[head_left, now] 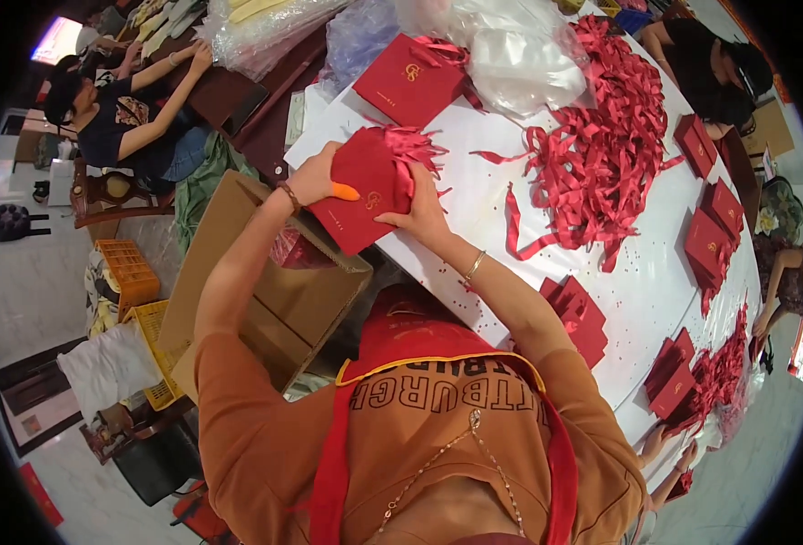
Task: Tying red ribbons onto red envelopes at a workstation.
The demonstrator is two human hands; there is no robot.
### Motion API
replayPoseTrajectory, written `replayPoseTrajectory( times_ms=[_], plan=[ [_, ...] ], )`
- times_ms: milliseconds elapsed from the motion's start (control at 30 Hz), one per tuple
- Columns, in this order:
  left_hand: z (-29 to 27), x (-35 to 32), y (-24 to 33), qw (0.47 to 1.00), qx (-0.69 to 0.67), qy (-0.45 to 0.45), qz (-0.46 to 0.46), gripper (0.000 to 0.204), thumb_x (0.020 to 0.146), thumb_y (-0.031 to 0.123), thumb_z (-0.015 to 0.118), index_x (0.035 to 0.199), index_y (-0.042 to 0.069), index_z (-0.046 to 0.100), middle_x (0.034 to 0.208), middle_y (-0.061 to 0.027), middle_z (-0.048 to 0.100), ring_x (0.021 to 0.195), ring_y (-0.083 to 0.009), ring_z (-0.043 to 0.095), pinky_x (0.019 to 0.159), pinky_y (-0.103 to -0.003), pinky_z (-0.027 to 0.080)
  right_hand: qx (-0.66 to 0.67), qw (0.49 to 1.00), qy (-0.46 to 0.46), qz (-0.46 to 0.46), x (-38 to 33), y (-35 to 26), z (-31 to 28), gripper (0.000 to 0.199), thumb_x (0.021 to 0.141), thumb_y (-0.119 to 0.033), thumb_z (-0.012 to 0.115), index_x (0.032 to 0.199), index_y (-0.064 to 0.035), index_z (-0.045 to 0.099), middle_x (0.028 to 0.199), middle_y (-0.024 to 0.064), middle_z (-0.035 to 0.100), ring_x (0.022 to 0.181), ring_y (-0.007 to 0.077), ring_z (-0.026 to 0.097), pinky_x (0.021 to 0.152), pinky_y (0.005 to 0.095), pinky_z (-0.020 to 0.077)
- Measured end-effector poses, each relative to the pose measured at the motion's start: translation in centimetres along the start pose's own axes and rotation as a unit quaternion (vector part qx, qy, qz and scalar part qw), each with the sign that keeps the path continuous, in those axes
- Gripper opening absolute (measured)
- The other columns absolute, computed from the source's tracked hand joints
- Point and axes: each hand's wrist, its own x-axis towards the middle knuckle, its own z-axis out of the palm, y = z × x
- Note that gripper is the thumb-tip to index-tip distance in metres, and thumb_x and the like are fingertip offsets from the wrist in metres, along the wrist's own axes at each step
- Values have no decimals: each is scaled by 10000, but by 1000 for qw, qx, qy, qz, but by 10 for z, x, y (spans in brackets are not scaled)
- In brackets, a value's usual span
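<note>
Between my two hands is a stack of red paper gift bags (351, 220) with gold print on the front one and red ribbon handles bunched at the top. My left hand (311, 178), with an orange finger cover on the thumb, grips the stack's left side. On the other side, my right hand (426, 216) closes around the ribbon end, thumb against the front. The stack is tilted over the table's corner, beside an open cardboard box (274, 341). Something red in clear plastic (294, 248) shows inside the box. Just beyond the stack lies another red gift bag (408, 82).
A large heap of red ribbons (601, 150) covers the middle of the white table (460, 200). Clear plastic bags (524, 59) lie at the back. More red bags (576, 318) sit along the right. Other people work around the table; yellow crates (152, 350) stand at left.
</note>
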Motion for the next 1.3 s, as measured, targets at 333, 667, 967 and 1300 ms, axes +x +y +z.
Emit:
replayPoseTrajectory(
  times_ms=[333, 667, 967, 1300],
  plan=[
    [80, 1, 99, 889, 396, 100, 207, 686, 608, 220, 727, 1194, 67, 406, 868, -99, 560, 823, -282, 535, 700, -392, 409, -106, 980, 166, -10, -41, -62, -134, 1013, 472, -455, 827, 1221, -35, 290, 1295, 219, 284, 1209, 371, 290, 1013, 413, 245],
    [87, 7, 99, 899, 367, 35, 237, 923, 583, 355, 752, 1314, 57, 272, 1152, -168, 459, 990, -308, 486, 792, -408, 390, -25, 996, -81, -13, -11, -39, -132, 943, 537, -329, 801, 1291, -53, 306, 1279, 167, 383, 1188, 324, 368, 996, 396, 290],
    [92, 12, -6, 899, -411, 85, 123, 673, 897, 556, 250, 1375, 83, 225, 1319, -146, 372, 1181, -240, 400, 1004, -358, 293, -53, 993, -75, -74, -2, -29, -125, 753, 556, -245, 789, 1188, -71, 419, 1241, 135, 414, 1157, 307, 393, 971, 388, 327],
    [128, 34, 22, 804, -538, 236, 88, 766, 849, 655, 181, 1348, 85, 291, 1208, -143, 461, 1025, -211, 453, 932, -335, 359, -112, 989, 14, -91, -16, -36, -118, 861, 506, -235, 823, 1220, -63, 373, 1214, 152, 395, 1173, 361, 312, 976, 432, 291]
  ],
)
